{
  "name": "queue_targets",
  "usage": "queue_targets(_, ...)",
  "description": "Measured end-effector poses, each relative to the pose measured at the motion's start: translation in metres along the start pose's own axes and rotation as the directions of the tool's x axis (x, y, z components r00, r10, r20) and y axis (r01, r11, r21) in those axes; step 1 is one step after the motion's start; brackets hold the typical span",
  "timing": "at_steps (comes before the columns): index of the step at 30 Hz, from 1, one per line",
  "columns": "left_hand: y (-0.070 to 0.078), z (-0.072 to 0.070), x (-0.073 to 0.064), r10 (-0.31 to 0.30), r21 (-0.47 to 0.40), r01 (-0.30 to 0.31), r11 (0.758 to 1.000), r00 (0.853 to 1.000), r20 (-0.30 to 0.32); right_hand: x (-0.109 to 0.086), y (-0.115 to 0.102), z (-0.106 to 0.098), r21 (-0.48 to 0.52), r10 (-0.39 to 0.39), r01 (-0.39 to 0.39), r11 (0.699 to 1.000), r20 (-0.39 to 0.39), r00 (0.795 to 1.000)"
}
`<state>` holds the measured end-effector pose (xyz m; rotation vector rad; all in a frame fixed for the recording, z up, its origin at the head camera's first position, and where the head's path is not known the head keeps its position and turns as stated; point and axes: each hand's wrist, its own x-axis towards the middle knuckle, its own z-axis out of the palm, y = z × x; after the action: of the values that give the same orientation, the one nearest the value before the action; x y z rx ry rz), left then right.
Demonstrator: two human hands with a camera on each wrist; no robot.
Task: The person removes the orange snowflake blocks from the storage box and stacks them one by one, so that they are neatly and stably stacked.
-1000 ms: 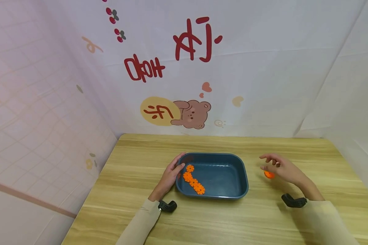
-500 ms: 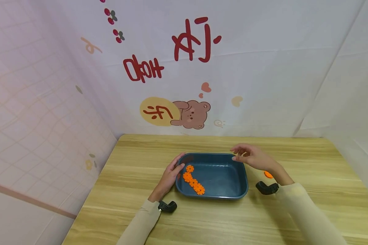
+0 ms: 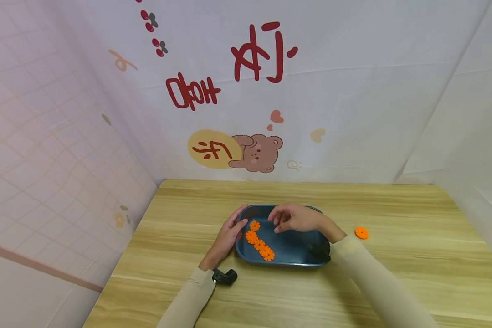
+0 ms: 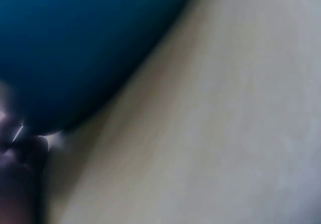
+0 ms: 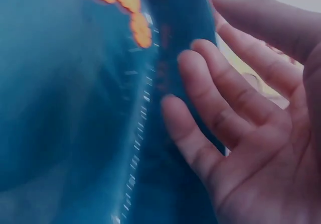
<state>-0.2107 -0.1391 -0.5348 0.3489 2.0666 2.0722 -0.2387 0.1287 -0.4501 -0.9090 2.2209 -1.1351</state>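
Presently, several orange discs [image 3: 260, 245] lie in a slanting chain at the left end of the blue tray [image 3: 289, 248], which sits in the lower middle of the head view; in the right wrist view they show at the upper left. My left hand [image 3: 228, 232] grips the tray's left end, thumb over the rim, fingers along the outer wall. My right hand [image 3: 297, 218] hangs over the tray, right of the chain, fingers loosely bent and grasping nothing. A single orange disc [image 3: 361, 233] rests at right of frame, apart from the tray, on the wood-grain table [image 3: 168, 223]. A black wrist device [image 3: 224, 277] is noted at my left sleeve [image 3: 187, 296]. Behind, the white wall covering [image 3: 352, 100] bears red characters and, at centre, a printed bear [image 3: 262, 155].
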Motion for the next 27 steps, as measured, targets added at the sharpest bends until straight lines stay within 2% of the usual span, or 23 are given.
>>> queue_targets(3, 0.000, 0.001, 0.001, -0.008, 0.004, 0.008, 1.000, 1.000, -0.004, 0.010, 0.002, 0.008, 0.016, 0.011, -0.012, 1.000, 0.096, 0.995)
queue_targets(5, 0.000, 0.001, 0.001, -0.008, 0.001, 0.008, 1.000, 1.000, -0.004, 0.016, 0.005, 0.012, 0.003, 0.017, -0.018, 1.000, 0.133, 0.991)
queue_targets(11, -0.002, 0.000, 0.002, 0.009, -0.001, -0.009, 1.000, 1.000, 0.010, 0.031, 0.010, 0.025, -0.034, 0.055, -0.050, 0.998, 0.168, 0.984)
queue_targets(14, -0.002, 0.000, 0.003, 0.015, 0.010, -0.016, 1.000, 1.000, 0.007, 0.037, 0.009, 0.030, -0.048, 0.072, -0.064, 0.997, 0.177, 0.982)
queue_targets(23, 0.001, 0.002, -0.001, 0.002, 0.000, -0.002, 1.000, 1.000, -0.014, 0.043, 0.011, 0.039, -0.078, 0.114, -0.104, 0.992, 0.140, 0.984)
queue_targets(27, 0.003, 0.002, -0.001, -0.014, -0.002, 0.014, 1.000, 1.000, 0.001, 0.043, 0.012, 0.041, -0.121, 0.131, -0.115, 0.986, 0.127, 0.983)
